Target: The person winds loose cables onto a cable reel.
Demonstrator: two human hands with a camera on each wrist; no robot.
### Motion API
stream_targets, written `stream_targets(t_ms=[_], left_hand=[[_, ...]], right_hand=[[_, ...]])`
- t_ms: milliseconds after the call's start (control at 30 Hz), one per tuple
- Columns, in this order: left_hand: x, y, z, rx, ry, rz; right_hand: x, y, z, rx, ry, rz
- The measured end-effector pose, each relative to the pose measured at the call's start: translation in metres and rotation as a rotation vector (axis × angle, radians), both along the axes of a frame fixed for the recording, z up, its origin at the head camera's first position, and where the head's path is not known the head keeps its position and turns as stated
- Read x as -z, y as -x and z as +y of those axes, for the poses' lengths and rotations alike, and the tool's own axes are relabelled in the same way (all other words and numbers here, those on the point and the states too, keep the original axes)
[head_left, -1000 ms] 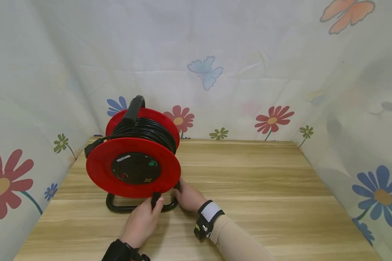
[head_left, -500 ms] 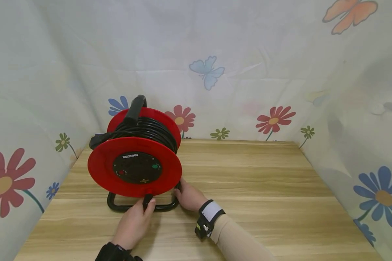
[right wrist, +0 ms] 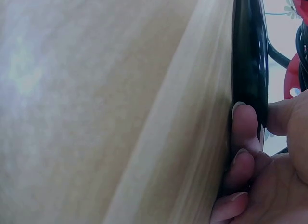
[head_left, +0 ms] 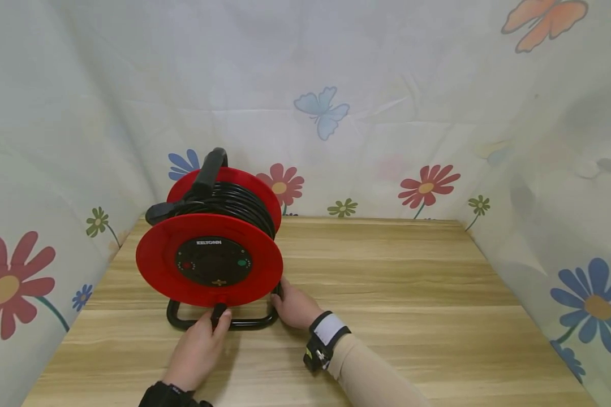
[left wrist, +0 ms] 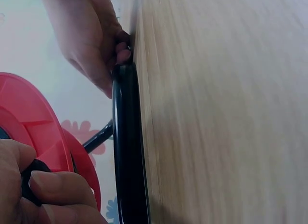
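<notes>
A red cable reel [head_left: 262,263] with a black centre panel stands on the table, its black cable [head_left: 234,198] wound between two discs. At the bottom of the front disc, my left hand [head_left: 196,347] pinches a short black crank knob [head_left: 219,311] between thumb and fingers. My right hand [head_left: 297,307] grips the right corner of the black tube stand [head_left: 254,324]. In the right wrist view its fingers [right wrist: 245,125] curl round the tube. A black plug [head_left: 160,213] on the cable's end sticks out at the upper left.
The reel's black carrying handle [head_left: 207,172] rises over the cable. Wood-grain table [head_left: 387,282] extends to the right. A white cloth [head_left: 412,68] printed with flowers and butterflies hangs behind and at both sides.
The reel has turned clockwise as seen from the front. My left hand and the knob have moved left along the bottom, and the plug upward. The right hand keeps its place on the stand.
</notes>
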State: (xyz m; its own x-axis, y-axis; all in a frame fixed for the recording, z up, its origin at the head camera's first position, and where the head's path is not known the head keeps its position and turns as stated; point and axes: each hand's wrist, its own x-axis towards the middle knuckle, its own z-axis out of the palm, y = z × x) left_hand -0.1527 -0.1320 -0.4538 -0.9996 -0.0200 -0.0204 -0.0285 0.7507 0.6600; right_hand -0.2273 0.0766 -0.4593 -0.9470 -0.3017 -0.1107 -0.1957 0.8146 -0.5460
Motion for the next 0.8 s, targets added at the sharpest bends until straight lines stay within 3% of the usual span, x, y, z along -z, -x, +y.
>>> stream_targets(t_ms=[467,800], left_hand=[[0.004,-0.001,-0.021,-0.023,-0.024,-0.026],[-0.002,0.0,-0.038,-0.055,-0.044,-0.128]], right_hand=[[0.002,0.002,-0.001,-0.005,0.015,0.01],[0.003,0.002,0.0,0.007,0.011,-0.01]])
